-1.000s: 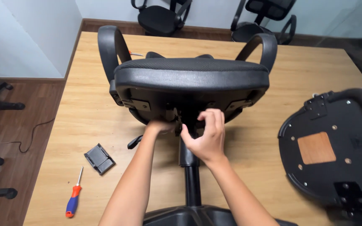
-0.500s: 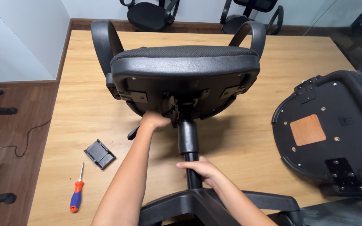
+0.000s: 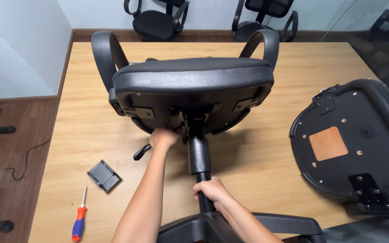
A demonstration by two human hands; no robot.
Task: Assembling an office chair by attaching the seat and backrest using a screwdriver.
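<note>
A black padded office chair seat (image 3: 194, 85) with two looped armrests lies on its side on the light wooden table (image 3: 293, 58). The left hand (image 3: 164, 137) is pressed up under the seat's mechanism, its fingers hidden. The right hand (image 3: 212, 191) is wrapped shut around the black gas-lift column (image 3: 199, 155). An orange-and-blue screwdriver (image 3: 80, 218), a small dark plastic clip (image 3: 104, 175) and a second upturned black seat pan (image 3: 352, 139) are seen nearby

Matt black plastic seat pan (image 3: 194, 92) under woven cloth cushion (image 3: 190, 64); smooth pale wood-grain table (image 3: 266, 157).
</note>
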